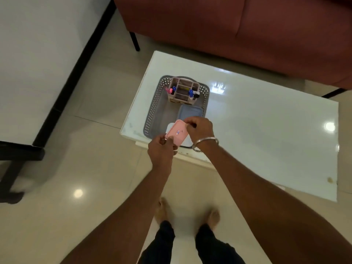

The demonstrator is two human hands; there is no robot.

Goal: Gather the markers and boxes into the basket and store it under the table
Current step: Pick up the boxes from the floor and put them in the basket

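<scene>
A grey perforated basket [152, 115] stands on the near left corner of a white glossy table [266, 130]. At its far end sits a beige compartment holder [183, 88] with several markers [191, 92] upright in it. A grey-blue box [190, 112] lies in the basket's right half. A pink box [177, 132] is held over the basket's near end, above a white box [170, 126] partly hidden beneath it. My left hand [162, 151] grips the pink box's near end. My right hand [200, 128], with a metal bangle at the wrist, pinches its far right edge.
A dark red sofa [228, 31] on black legs stands behind the table. A white panel with a black edge [38, 63] fills the left, with dark furniture legs [11, 168] below it. My bare feet [186, 214] stand on shiny beige tiles just before the table's near edge.
</scene>
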